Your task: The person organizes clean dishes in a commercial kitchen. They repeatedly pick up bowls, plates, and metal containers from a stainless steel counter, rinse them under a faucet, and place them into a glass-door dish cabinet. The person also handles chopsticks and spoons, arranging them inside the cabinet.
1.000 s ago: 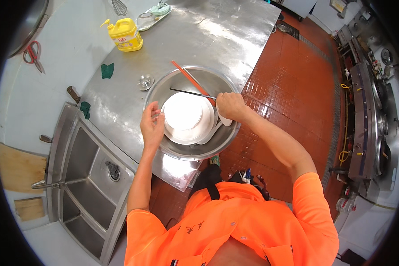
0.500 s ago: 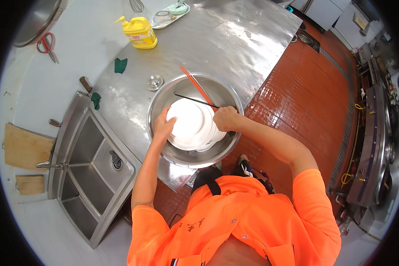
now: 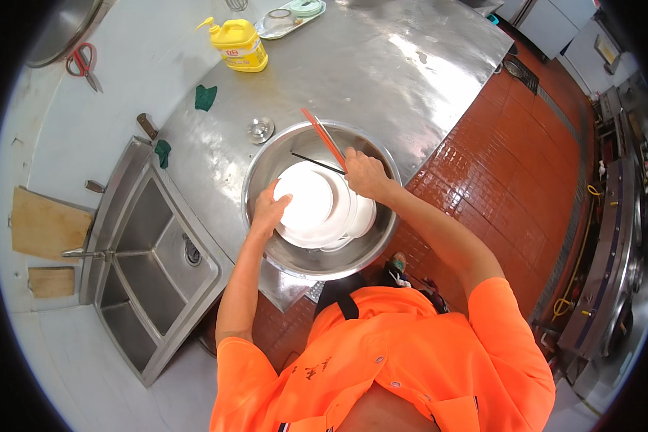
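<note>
A wide steel basin (image 3: 266,248) holds stacked white bowls and several chopsticks. My left hand (image 3: 268,209) grips the rim of the top white bowl (image 3: 307,198), thumb over its edge and fingers mostly hidden behind. At the basin's right side, my right hand (image 3: 367,176) is closed around the lower part of the orange-red chopsticks (image 3: 320,129), which lean against the far rim. A thin black chopstick (image 3: 315,163) lies across the bowls and runs to the same hand. Beneath the top bowl sit more white bowls (image 3: 363,216), partly covered.
On the steel table (image 3: 381,65) stand a yellow pump bottle (image 3: 241,47), a tray (image 3: 284,30) with dishes, a round metal lid (image 3: 261,130) and a green scouring pad (image 3: 206,98). A steel sink (image 3: 158,252) is at the left. Red tiled floor (image 3: 497,180) lies right.
My right hand has moved up along the basin's right side toward the orange-red chopsticks. My left hand stays on the top bowl. The whole view has shifted slightly.
</note>
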The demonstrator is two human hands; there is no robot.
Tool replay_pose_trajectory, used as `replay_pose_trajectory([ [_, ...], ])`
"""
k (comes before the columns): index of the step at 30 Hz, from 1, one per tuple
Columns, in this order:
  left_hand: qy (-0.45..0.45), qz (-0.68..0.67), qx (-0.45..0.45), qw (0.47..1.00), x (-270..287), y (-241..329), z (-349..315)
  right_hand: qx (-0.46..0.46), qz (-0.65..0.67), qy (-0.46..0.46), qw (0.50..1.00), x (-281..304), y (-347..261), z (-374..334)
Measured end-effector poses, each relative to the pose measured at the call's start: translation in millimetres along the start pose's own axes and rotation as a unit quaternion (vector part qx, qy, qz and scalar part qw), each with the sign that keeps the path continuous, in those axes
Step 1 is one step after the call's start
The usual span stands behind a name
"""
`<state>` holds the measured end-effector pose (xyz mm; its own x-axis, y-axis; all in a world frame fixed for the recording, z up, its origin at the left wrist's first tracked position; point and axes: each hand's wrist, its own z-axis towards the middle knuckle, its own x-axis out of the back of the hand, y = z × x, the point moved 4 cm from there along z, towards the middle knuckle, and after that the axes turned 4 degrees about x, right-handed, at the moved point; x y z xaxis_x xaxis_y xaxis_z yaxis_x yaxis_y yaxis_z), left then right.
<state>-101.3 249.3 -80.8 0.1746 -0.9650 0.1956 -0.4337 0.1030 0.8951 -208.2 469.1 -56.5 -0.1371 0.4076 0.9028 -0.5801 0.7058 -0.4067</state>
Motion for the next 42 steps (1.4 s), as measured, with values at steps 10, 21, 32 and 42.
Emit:
replay_pose_trajectory([
  [10, 0.020, 0.007, -0.030, 0.999, 1.1, -7.6, 5.1, 0.027, 0.002, -0.071, 0.997, -21.1, 2.7, 9.3],
  [21, 0.037, 0.032, -0.009, 0.999, 0.9, 2.8, 0.7, 0.086, -0.005, -0.049, 0.995, -35.6, 4.6, 2.2],
  [32, 0.036, 0.031, -0.011, 0.999, 0.7, 6.0, -2.8, 0.008, 0.028, -0.032, 0.999, -21.0, 15.6, 7.7],
  [42, 0.013, -0.027, -0.048, 0.998, -2.9, 16.0, -7.1, -0.178, 0.580, 0.004, 0.795, 55.6, 7.4, 9.6],
])
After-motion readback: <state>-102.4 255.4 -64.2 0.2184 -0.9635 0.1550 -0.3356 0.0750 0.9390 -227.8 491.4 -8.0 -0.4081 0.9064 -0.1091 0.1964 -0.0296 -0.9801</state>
